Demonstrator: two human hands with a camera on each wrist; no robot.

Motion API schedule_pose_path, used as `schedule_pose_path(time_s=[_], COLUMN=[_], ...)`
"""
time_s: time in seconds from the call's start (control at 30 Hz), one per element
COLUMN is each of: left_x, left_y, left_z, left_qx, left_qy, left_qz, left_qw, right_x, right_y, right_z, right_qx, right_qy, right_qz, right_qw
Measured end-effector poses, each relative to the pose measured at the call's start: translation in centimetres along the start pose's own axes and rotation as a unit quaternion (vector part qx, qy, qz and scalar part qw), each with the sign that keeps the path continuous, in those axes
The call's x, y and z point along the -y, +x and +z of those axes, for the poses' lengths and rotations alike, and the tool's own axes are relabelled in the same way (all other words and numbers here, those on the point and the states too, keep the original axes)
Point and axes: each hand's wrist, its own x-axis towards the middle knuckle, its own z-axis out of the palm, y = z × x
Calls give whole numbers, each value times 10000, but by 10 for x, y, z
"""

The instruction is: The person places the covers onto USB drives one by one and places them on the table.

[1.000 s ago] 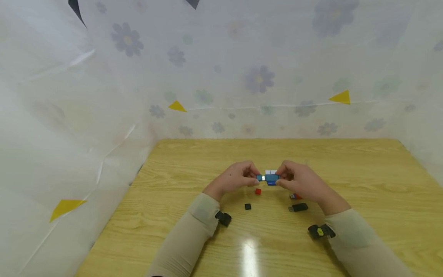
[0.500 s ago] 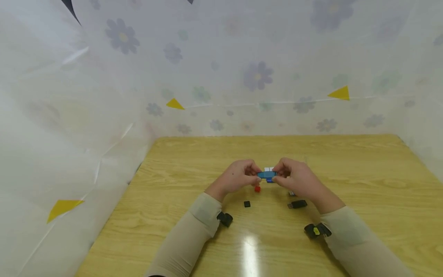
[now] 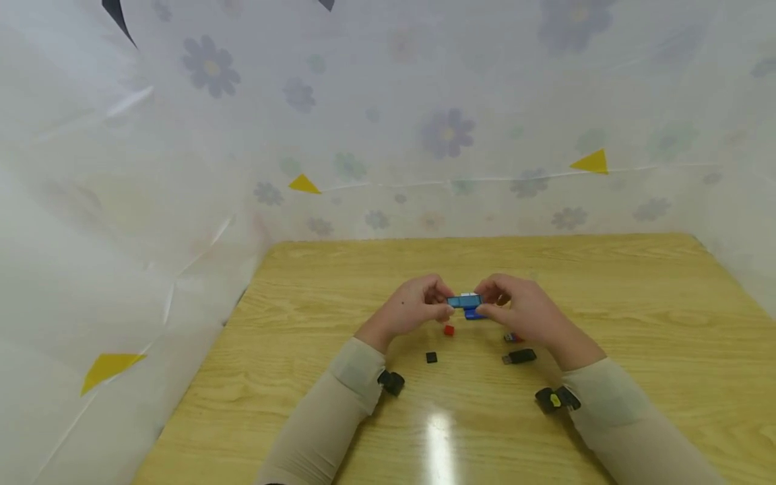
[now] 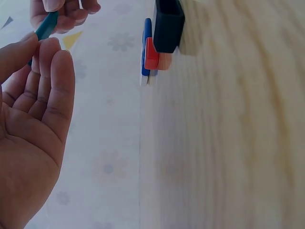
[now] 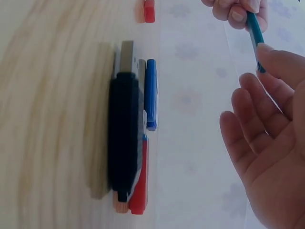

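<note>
A teal USB flash drive (image 3: 464,302) is held up over the table, level, between both hands. My left hand (image 3: 418,308) pinches its left end, the cap, between thumb and fingers; my right hand (image 3: 526,311) pinches the right end of the body. Cap and body meet at a thin seam, with no metal plug showing. In the left wrist view, the drive (image 4: 47,26) runs from one hand's fingers to the other's. The right wrist view shows the drive (image 5: 255,31) edge-on, with the lower fingers of the right hand (image 5: 276,129) extended away from it.
Below the hands lie a red cap (image 3: 449,331) and a black cap (image 3: 431,358). A black USB flash drive (image 3: 520,356) and a red one (image 3: 512,337) lie by the right hand. Behind the held drive are a blue piece (image 3: 475,314) and a white piece (image 3: 468,294).
One second ago the metal plug showed between cap and body. The hands have come together, and the cap now covers the plug.
</note>
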Motion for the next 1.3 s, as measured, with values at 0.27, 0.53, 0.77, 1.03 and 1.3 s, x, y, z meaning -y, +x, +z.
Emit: schedule_pose_path(time_s=[0.27, 0.53, 0.77, 1.03, 1.3], left_x=[4, 6, 6, 7, 9], left_y=[-1, -3, 1, 2, 0], left_z=[0, 1, -1, -5, -7], left_qx=[102, 54, -173, -223, -221], left_qy=[-110, -44, -122, -96, -107], left_qz=[-6, -18, -22, -20, -85], left_qw=[9999, 10000, 9998, 9997, 9997], right_x=[-8, -16, -32, -45, -50], right_y=[0, -4, -12, -13, -1], right_z=[0, -1, -13, -24, -15], right_qx=[-27, -82, 206, 865, 1361], right_qy=[-264, -453, -522, -601, -991], right_qz=[-344, -527, -99, 478, 730], right_qw=[9991, 9975, 9984, 9933, 9830])
